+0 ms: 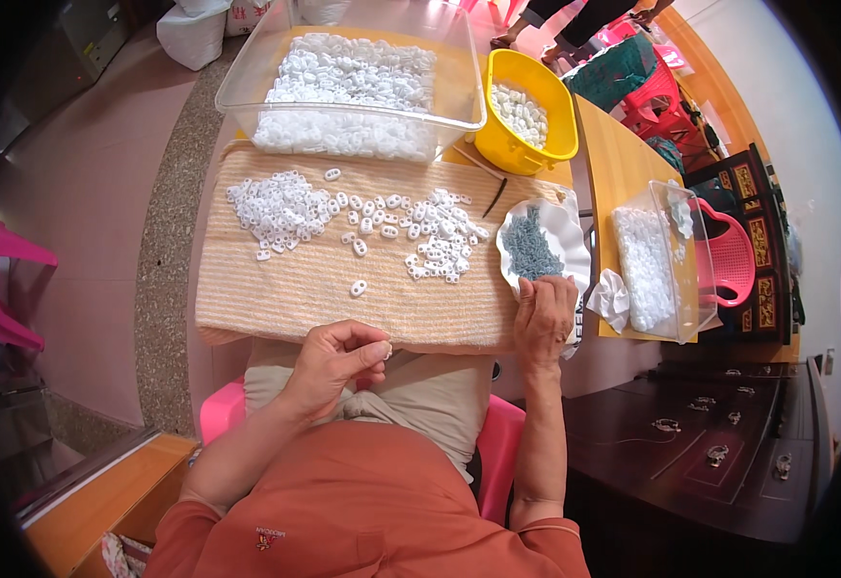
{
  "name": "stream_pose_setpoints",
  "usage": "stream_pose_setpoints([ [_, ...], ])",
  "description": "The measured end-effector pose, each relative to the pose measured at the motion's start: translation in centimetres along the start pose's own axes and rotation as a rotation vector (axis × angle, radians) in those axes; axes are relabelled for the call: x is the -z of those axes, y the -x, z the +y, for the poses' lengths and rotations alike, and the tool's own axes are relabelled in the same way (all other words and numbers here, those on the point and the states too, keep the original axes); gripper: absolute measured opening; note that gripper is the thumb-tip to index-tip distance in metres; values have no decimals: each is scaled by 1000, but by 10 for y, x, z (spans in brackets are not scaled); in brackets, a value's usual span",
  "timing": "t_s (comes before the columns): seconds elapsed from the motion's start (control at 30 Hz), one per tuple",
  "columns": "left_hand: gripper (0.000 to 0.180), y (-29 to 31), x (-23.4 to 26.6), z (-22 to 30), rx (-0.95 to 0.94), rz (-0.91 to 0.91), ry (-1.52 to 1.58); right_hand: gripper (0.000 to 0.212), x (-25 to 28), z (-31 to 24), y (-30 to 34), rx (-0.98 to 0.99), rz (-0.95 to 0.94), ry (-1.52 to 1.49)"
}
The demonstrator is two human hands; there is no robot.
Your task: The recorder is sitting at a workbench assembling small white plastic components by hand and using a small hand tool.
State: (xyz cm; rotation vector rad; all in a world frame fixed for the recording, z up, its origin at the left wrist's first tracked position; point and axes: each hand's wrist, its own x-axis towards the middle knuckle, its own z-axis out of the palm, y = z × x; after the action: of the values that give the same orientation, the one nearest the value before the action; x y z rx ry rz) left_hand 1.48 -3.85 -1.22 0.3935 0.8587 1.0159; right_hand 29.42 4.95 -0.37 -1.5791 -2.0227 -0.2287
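My left hand is over my lap, just off the towel's near edge, with thumb and forefinger pinched on a small white plastic piece that mostly hides behind the fingertips. My right hand reaches into a white scalloped dish, its bent fingers at the near edge of a heap of tiny grey-blue pieces. What those fingertips hold, if anything, is hidden. On the striped towel lie a left pile and a right pile of white two-holed oval pieces. A single piece lies nearest my left hand.
Behind the towel stand a clear bin of white pieces and a yellow tub of cream pieces. A black-tipped stick lies near the dish. At right are another clear box and crumpled paper. A person's legs show at the back.
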Motion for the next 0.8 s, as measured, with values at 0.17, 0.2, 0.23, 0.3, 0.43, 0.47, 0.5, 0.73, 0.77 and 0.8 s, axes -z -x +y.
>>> stream_pose_setpoints([
  [0.17, 14, -1, 0, -1, 9, -7, -5, 15, 1, 3, -3, 27, -3, 36],
  [0.2, 14, -1, 0, -1, 8, -7, -5, 15, 2, 3, -4, 27, -2, 36],
  [0.23, 14, -1, -2, -1, 7, -14, -7, 14, 3, 3, -4, 24, -1, 31],
  [0.3, 14, 0, -3, -2, 3, -27, -9, 14, 5, 4, -4, 23, 5, 30],
  [0.43, 15, 1, -2, -4, 21, -31, -41, 11, 1, 7, -3, 18, 1, -16],
  [0.47, 14, 2, -2, -5, 35, -18, -30, 10, 2, 7, -3, 9, -14, -27],
  [0.5, 15, 2, -1, -5, 35, -43, -44, 10, 3, 6, -4, -2, -19, -37],
  [0.73, 19, 2, 4, -8, 85, -118, -45, 4, 17, -11, -8, 57, 58, -101],
  [0.77, 21, 1, 6, -9, 77, -157, -30, 3, 17, -14, -6, 31, 90, -195],
  [0.8, 23, 0, 7, -9, 69, -197, -14, 3, 18, -19, -3, 58, 81, -346],
])
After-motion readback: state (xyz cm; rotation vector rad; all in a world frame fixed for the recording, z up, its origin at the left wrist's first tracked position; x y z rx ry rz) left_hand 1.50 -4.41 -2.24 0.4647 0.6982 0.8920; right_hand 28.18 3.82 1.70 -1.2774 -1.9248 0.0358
